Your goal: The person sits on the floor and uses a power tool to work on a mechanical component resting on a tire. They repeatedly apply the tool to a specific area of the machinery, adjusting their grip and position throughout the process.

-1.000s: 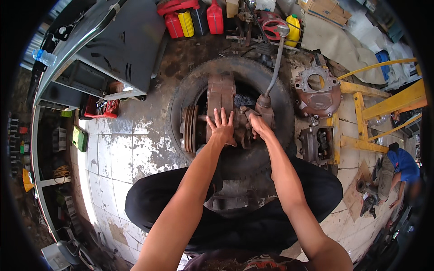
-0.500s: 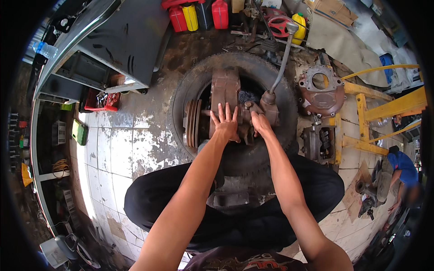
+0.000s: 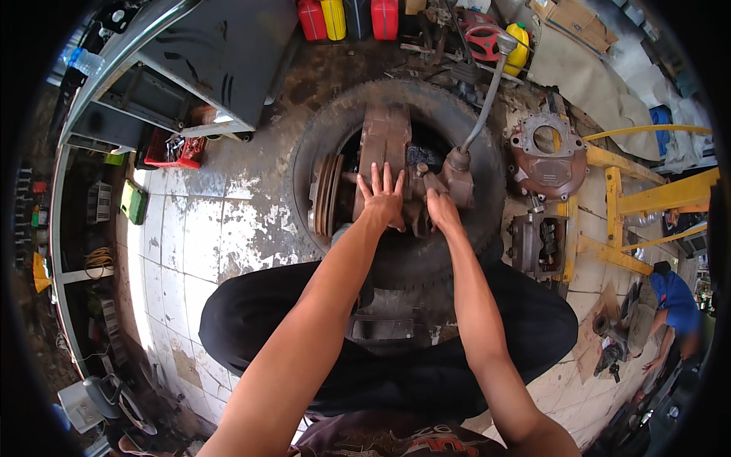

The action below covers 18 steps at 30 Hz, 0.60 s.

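A brown, grimy gearbox-like housing (image 3: pixel 386 133) rests on a large black tyre (image 3: pixel 324 126) lying flat before my knees. My left hand (image 3: pixel 383 206) is spread flat on the housing, fingers pointing away from me. Close by on the right, my right hand (image 3: pixel 441 210) has its fingers curled in at a small metal part of the housing; what they grip is hidden. A ribbed round drum (image 3: pixel 327 196) sits on the housing's left side. From its right side a long grey lever (image 3: pixel 486 103) with a knob rises.
To the right stand a bell-shaped brown casing (image 3: pixel 548 171), an open gear casing (image 3: pixel 537 244) and a yellow metal frame (image 3: pixel 632 199). A metal cabinet (image 3: pixel 221 65) and red tool tray (image 3: pixel 175 150) are at left. Jerrycans (image 3: pixel 384 19) line the back. Another person (image 3: pixel 674 301) works far right.
The whole view has shifted slightly. Both hands stay at the same places on the housing, the left still spread and the right still curled.
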Available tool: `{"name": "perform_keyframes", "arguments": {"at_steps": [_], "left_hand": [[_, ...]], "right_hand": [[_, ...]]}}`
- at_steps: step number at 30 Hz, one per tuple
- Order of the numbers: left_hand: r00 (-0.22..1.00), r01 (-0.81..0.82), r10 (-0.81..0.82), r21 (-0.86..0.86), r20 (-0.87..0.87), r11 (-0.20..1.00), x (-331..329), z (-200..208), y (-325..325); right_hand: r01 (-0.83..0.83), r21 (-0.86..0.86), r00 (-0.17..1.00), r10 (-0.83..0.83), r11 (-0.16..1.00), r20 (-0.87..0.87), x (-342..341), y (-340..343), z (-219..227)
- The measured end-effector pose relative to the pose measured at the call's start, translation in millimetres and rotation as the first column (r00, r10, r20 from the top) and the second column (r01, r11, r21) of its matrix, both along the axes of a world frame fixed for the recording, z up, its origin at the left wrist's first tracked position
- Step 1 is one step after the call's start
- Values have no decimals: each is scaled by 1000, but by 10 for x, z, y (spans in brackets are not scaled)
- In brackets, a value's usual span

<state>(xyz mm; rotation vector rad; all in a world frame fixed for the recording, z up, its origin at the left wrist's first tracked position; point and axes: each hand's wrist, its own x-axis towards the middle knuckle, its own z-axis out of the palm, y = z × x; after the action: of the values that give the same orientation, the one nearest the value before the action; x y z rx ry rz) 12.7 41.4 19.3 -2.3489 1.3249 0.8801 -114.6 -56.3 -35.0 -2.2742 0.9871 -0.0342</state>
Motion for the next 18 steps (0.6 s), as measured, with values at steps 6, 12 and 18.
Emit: {"name": "perform_keyframes", "arguments": {"at_steps": [6, 12, 18], "left_hand": [[1000, 2, -2, 21, -16, 1000, 26, 2, 14], [1000, 7, -7, 26, -11, 1000, 28, -15, 19], [1000, 2, -2, 46, -18, 999, 19, 10, -3]], "right_hand": [[-286, -218, 952, 251, 933, -174, 3, 107, -11], [-380, -210, 912, 328, 901, -245, 125, -32, -47], [-236, -237, 961, 191, 942, -201, -90, 108, -377]]}}
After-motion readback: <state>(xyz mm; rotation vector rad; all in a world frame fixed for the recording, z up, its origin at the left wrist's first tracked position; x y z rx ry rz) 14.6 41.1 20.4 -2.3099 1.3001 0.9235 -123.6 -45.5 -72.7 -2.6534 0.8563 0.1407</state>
